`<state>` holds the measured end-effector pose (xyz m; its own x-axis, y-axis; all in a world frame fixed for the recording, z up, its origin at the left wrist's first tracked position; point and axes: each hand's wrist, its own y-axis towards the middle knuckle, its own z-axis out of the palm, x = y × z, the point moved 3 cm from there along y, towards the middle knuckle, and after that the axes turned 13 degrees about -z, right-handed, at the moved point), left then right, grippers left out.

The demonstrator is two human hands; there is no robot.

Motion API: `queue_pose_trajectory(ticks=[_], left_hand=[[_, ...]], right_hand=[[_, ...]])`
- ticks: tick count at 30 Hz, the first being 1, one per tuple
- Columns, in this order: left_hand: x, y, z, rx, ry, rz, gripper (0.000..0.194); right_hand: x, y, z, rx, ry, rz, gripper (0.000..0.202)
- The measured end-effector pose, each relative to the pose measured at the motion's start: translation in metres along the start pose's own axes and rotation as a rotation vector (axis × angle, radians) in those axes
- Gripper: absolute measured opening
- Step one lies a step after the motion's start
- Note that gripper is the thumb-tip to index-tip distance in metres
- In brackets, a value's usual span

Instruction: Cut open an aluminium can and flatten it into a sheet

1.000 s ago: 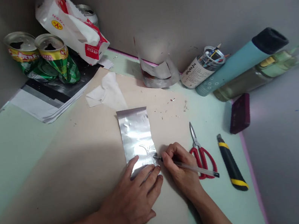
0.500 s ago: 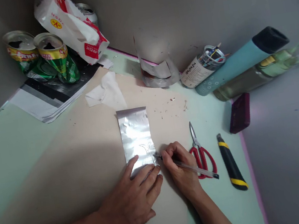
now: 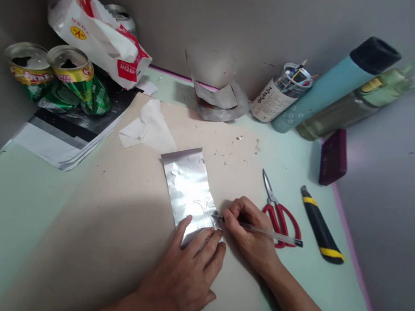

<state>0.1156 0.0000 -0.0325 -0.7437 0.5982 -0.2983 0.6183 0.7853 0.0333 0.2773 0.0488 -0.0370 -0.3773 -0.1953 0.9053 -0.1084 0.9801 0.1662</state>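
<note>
A shiny silver metal sheet [image 3: 186,180] lies on the beige paper on the table, with thin curved lines marked on its lower part. My left hand [image 3: 191,272] rests spread over the sheet's bottom edge, its fingers flat and holding nothing. In my right hand [image 3: 250,233] is a clear pen [image 3: 262,231] with a black end, pinched between thumb and fingers. The pen's tip touches or nearly touches the sheet near its right edge. Red-handled scissors [image 3: 272,195] lie just right of my right hand, partly behind it and the pen.
A black-and-yellow cutter [image 3: 322,226] lies at right. Crushed green cans [image 3: 79,87], a plastic bag [image 3: 96,36] and white tissue [image 3: 151,128] are at back left. Cut metal pieces [image 3: 220,103], a pen jar [image 3: 277,93], two bottles [image 3: 327,85] and a dark red box [image 3: 332,157] line the wall.
The pen in my right hand has shifted very slightly. My left hand and the sheet look unmoved.
</note>
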Motion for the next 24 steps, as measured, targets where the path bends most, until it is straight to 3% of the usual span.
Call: queue_pose_trajectory(ticks=[24], left_hand=[[-0.0004, 0.0012, -0.0002, -0.034, -0.018, 0.014, 0.067]], right_hand=[[0.0011, -0.0015, 0.0005, 0.025, -0.022, -0.046, 0.029]])
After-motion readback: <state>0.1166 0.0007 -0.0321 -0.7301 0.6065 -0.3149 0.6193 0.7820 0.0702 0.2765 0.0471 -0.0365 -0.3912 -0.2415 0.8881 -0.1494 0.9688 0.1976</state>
